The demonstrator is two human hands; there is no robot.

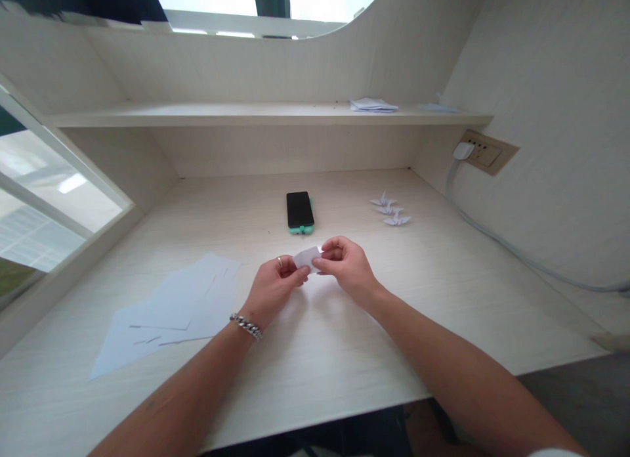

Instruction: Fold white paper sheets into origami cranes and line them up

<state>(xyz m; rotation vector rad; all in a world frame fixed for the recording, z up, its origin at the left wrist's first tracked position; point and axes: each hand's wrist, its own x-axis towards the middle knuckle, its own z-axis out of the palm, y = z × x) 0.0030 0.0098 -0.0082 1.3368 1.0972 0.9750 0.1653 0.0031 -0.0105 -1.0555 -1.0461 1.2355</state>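
Note:
A small piece of folded white paper point(306, 257) is held up between my two hands, over the middle of the desk. My left hand point(276, 283) pinches its left edge between thumb and fingers. On the other side, my right hand point(347, 265) grips the right edge, thumb in front and fingers curled behind. How the paper is folded at the back is hidden. Beyond my hands lies a dark phone point(300, 210) with a green edge. Three small white paper cranes point(396, 219) stand in a row to the right of it.
Loose white paper sheets point(197, 299) overlap on the desk at the left. Folded papers point(373, 106) rest on the shelf point(246, 114) at the back. A white plug point(462, 151) sits in the wall socket point(489, 153), its cable point(512, 252) running down the right side.

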